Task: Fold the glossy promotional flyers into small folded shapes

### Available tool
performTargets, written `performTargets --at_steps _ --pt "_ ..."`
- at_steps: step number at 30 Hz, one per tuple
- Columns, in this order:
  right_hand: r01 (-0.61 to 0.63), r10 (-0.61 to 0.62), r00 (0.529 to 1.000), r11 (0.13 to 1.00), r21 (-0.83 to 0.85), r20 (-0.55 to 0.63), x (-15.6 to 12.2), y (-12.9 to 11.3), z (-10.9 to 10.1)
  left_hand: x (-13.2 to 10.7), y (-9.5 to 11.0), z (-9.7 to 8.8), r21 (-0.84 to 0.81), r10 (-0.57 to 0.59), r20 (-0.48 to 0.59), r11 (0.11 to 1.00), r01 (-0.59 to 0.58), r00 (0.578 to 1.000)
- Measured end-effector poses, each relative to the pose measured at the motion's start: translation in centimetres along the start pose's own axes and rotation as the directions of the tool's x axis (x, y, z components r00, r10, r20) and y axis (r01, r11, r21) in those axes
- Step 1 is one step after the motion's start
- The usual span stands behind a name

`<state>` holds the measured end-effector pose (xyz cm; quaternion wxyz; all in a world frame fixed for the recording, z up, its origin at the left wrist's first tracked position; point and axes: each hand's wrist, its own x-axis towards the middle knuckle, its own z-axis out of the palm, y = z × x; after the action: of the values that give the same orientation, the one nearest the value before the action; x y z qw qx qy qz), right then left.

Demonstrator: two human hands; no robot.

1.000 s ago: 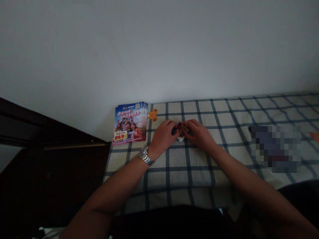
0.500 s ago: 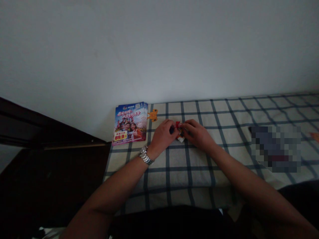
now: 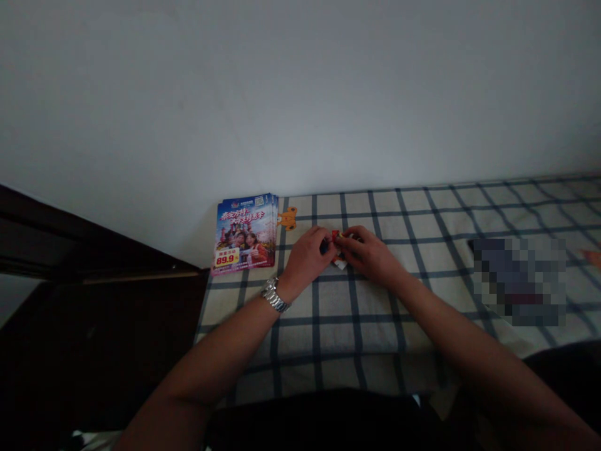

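Note:
Both hands meet over a checked cloth (image 3: 357, 313) near its far left part. My left hand (image 3: 307, 255), with a metal watch (image 3: 273, 294) on the wrist, pinches one side of a small folded piece of coloured paper (image 3: 337, 250). My right hand (image 3: 369, 252) pinches the other side, its fingers pressed together on the piece. The paper shows red and white between the fingertips; most of it is hidden by the fingers.
A stack of colourful flyers (image 3: 245, 232) lies at the cloth's far left corner, with a small orange paper shape (image 3: 287, 218) beside it. A blurred dark object (image 3: 519, 280) rests to the right. A white wall stands behind; dark wooden furniture (image 3: 94, 313) is on the left.
The folded paper has been turned between my fingers, from a purple-yellow face to a red one. My right hand closed in slightly over it. The arms have hardly shifted.

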<state>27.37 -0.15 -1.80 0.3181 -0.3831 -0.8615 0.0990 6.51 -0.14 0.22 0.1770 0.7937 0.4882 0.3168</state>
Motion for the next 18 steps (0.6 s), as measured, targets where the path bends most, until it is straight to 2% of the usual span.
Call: performTargets --at_steps 13,18 --pt "-0.121 0.121 0.993 0.993 0.002 -0.006 0.18 -0.80 -0.35 -0.03 -0.44 0.27 -0.023 0.018 -0.008 1.000 -0.018 1.000" --pt "-0.122 0.123 0.992 0.992 -0.046 0.021 0.13 -0.60 -0.50 -0.06 -0.49 0.37 -0.031 0.019 -0.015 0.999 -0.019 1.000"
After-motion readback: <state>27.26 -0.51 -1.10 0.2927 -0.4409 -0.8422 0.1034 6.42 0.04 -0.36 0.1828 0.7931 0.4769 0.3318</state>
